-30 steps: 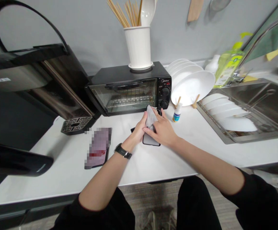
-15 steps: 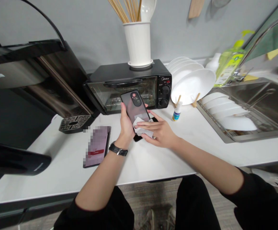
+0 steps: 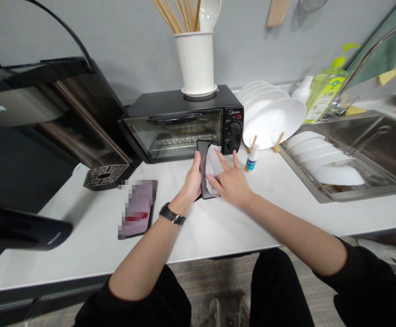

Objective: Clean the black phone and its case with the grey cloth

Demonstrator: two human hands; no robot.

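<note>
The grip of the left hand (image 3: 192, 182) is closed around a dark smartphone (image 3: 203, 165), tilted in front of the toaster oven (image 3: 180, 104). The right hand (image 3: 233, 181) grips a pale wipe (image 3: 213, 165) with thumb and fingers, against the smartphone's face. On the table (image 3: 198, 238), 1 white-capped bottle (image 3: 251, 161) stands just beside; 1 lit phone (image 3: 137, 211) lies left.

front: passable counter (image 3: 218, 236) | rear: oven (image 3: 170, 136) blocks | right: bottle (image 3: 251, 161), plates (image 3: 274, 120) | left: lying phone (image 3: 139, 209)
</note>
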